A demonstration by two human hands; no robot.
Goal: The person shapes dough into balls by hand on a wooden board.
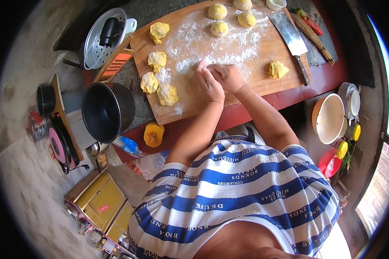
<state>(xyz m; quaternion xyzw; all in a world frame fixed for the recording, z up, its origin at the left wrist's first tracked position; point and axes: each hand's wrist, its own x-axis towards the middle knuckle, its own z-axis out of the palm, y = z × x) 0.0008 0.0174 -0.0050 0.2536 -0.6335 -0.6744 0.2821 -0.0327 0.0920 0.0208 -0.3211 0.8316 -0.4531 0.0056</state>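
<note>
My left hand (210, 84) and my right hand (227, 77) meet over the floured wooden board (194, 100), their fingers curled together. Whether dough lies between them is hidden. Left of them sit rough yellow dough lumps, among them one near the edge (167, 94), one above it (157, 61) and one at the upper left (159, 31). Another dough lump (278, 69) rests to the right. Smooth round dough balls, such as this one (219, 28), stand at the board's far side. A cleaver (288, 34) with a dark wooden handle lies along the right edge.
To the left stand a deep black pot (108, 112), a grater (116, 63) and a white steamer basket (99, 48). A squash piece (154, 134) lies by the near edge. An orange bowl (329, 118) and stacked plates (346, 94) are at the right.
</note>
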